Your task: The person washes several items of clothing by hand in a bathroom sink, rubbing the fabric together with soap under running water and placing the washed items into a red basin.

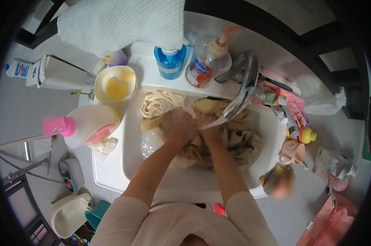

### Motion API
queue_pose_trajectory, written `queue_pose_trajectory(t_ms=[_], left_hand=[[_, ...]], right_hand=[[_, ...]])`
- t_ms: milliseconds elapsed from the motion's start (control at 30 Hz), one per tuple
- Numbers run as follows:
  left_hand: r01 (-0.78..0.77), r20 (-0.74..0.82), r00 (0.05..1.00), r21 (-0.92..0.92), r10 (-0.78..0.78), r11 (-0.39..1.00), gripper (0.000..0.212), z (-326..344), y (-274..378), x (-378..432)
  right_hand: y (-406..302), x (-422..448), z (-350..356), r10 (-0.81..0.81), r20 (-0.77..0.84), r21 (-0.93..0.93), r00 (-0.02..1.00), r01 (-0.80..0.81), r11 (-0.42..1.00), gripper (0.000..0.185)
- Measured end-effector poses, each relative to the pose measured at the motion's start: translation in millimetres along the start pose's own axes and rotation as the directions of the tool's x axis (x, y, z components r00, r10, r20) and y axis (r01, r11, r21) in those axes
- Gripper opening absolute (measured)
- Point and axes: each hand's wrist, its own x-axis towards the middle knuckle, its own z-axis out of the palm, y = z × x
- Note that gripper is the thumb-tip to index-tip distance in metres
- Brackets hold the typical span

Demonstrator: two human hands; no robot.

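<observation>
A white sink basin (200, 186) lies before me, with wet beige and brown cloth (243, 144) in soapy water. My left hand (182, 124) is down among the cloth; its fingers are blurred by water and foam. Close beside it on the right, my right hand (211, 130) touches the cloth too, under the stream from a chrome faucet (239, 101). Whether either hand grips the cloth does not show. A rolled cream cloth (160, 103) rests at the basin's back left, and a tan piece (208, 106) lies just behind my hands.
A large pump bottle (91, 124) and a soap dish (116, 98) stand on the left rim. Behind are a blue bottle (170, 64) and a clear pump bottle (202, 70). Tubes, a pink cup (292, 152) and a pink tray (296, 100) are at right. A white towel (124, 24) hangs above.
</observation>
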Motion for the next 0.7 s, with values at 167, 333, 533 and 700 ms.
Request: queue_pose_trajectory(t_ms=[167, 333, 533, 700], left_hand=[[-0.224, -0.196, 0.940, 0.266, 0.280, 0.938, 0.025, 38, -20, 17], [-0.394, -0.449, 0.842, -0.136, 0.298, 0.909, 0.033, 82, -48, 6], [-0.312, -0.399, 0.887, -0.151, 0.231, 0.938, 0.041, 103, -60, -51], [-0.329, -0.353, 0.930, -0.664, 0.107, 0.671, 0.037, 93, -60, -61]], right_hand=[[-12, 21, -17, 0.229, 0.345, -0.063, 0.910, -0.221, 0.973, 0.027], [-19, 20, -44, 0.221, 0.281, 0.062, 0.934, -0.247, 0.967, 0.038], [20, -29, -84, -0.290, 0.250, 0.524, 0.924, 0.122, 0.843, 0.062], [8, -42, -94, -0.113, 0.336, 0.109, 0.935, 0.081, 0.991, 0.045]])
